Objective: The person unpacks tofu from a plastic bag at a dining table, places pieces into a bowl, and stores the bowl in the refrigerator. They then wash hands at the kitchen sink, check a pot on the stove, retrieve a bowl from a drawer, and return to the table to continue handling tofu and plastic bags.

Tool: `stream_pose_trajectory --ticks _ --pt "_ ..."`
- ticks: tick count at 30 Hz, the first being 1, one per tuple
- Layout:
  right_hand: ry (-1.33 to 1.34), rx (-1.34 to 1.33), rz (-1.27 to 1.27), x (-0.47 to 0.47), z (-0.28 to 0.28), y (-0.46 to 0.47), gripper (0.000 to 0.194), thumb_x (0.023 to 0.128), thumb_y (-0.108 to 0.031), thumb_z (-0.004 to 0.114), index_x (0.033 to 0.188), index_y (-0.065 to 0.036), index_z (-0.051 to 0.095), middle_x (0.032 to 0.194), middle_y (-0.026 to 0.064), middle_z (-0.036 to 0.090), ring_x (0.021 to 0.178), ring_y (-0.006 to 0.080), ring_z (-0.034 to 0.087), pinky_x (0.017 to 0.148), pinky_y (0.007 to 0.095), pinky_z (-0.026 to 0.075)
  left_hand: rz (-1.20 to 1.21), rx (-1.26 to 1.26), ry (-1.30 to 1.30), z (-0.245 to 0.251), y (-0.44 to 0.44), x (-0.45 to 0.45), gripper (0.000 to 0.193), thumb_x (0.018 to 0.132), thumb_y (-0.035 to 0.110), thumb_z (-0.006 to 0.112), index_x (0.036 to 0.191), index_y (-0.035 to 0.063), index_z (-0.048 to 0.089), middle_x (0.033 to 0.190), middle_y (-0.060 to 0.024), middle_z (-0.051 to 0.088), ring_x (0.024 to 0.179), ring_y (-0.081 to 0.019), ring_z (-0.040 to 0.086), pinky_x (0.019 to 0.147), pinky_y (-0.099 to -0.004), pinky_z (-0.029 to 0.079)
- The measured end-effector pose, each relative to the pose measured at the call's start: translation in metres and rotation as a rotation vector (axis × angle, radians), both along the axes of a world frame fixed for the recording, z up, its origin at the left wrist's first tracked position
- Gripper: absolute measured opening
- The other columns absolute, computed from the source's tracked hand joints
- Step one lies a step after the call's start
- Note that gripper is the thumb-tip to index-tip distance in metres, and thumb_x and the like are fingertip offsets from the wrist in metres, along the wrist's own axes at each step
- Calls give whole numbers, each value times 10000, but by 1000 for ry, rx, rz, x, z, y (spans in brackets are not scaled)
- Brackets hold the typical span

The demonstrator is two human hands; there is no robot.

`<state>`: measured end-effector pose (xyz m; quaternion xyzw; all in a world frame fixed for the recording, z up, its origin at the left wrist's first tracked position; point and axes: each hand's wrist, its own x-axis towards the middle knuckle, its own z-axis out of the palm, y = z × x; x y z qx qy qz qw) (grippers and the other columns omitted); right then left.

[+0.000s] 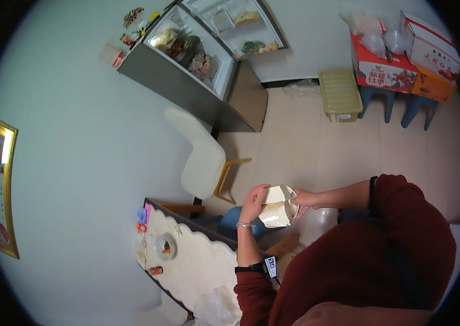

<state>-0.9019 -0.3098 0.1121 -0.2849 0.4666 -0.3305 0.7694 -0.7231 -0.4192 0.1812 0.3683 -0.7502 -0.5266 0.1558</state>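
Between my two hands is a white bowl (296,212) seen at a slant, with two pale cream blocks (276,214), which look like tofu, at its mouth. My left hand (253,202) grips the near side of the blocks, its fingers over the upper one. A bracelet circles that wrist. My right hand (305,199) holds the rim of the bowl from the other side, some of its fingers hidden behind it. Below the bowl is a blue stool (232,222), partly covered by my left forearm.
An open refrigerator (181,77) holds bagged food. Near it stand a white chair (203,163) and a lidded plastic bin (339,91). Cardboard boxes (386,77) rest on blue stools. A table with a white scalloped cloth (201,269) bears a bowl (165,247) and a small jar (156,270).
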Motion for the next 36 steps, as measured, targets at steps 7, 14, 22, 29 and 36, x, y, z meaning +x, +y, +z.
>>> stream_pose_trajectory --ticks 7,14,22,29,36 --pt "62 -83 -109 -130 28 -113 455 775 -87 443 1217 7 386 916 199 597 655 255 649 567 331 574 -92 -160 -7 23 -122 -132 386 952 314 381 1065 14 595 1093 -99 580 1046 -220 521 927 -300 371" --pt "83 -123 -150 -227 28 -263 446 780 -82 445 1206 31 379 857 224 604 600 269 649 525 339 575 -24 -80 69 19 -272 -230 423 958 332 371 1065 -14 589 1135 -118 566 1096 -220 501 956 -303 351" --pt "121 -238 -134 -304 51 -483 417 793 -109 442 1179 31 375 840 202 598 619 265 649 551 334 575 18 -296 77 44 -482 -301 404 955 325 386 1073 2 598 1174 -149 540 1137 -259 480 979 -322 343" --pt "97 -233 -34 -335 83 -663 453 776 -124 478 1208 -30 379 917 154 613 688 237 656 617 333 573 168 -635 -87 90 -622 -330 412 916 359 458 1167 47 557 1250 -181 480 1162 -319 451 981 -366 346" --pt "43 -270 -8 -340 97 -824 411 704 -69 442 1094 51 495 832 220 613 632 284 653 572 355 578 394 -803 -159 96 -728 -340 394 929 336 439 1233 99 520 1343 -227 377 1235 -370 359 1013 -399 310"
